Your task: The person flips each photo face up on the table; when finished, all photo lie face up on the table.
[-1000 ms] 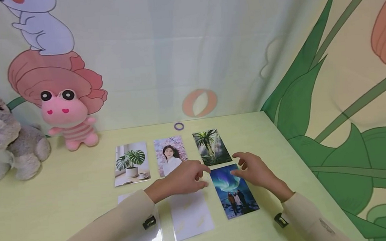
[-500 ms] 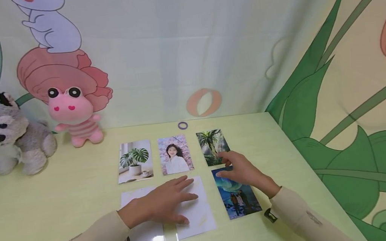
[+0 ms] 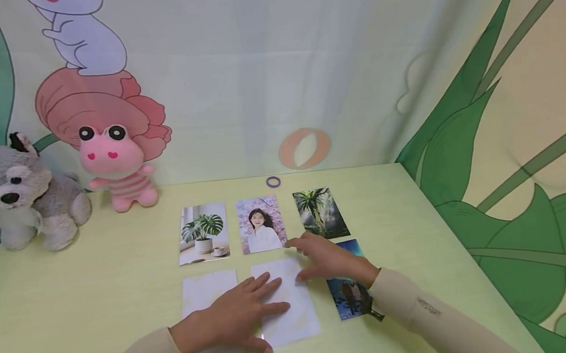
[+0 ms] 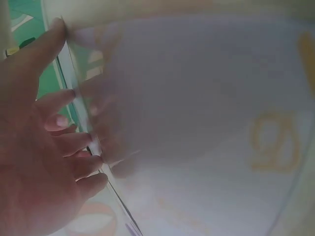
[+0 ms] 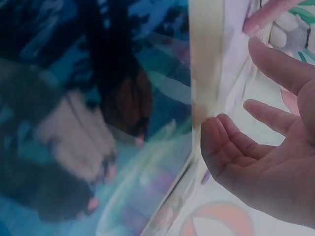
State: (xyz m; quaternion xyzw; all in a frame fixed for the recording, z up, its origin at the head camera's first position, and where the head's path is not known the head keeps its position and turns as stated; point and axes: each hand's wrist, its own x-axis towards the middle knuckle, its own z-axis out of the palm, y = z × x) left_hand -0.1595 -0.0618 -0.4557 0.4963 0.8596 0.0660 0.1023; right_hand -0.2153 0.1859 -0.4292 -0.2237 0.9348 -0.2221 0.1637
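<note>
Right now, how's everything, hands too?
Dog toy, upright
Pink toy, upright
Purple ring, flat
Plant card, picture up
Portrait card, picture up
Jungle card, picture up
Aurora card, picture up
Left white card, flat
Right white card, flat
Left hand, fingers spread
Right hand, holding nothing

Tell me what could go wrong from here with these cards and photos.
The left hand spans parts of the left white card and the right white card, so one push might shift both.

The right hand is close to the portrait photo at its lower right corner and could knock it askew.

The right sleeve passes over the aurora photo and might drag it.
</note>
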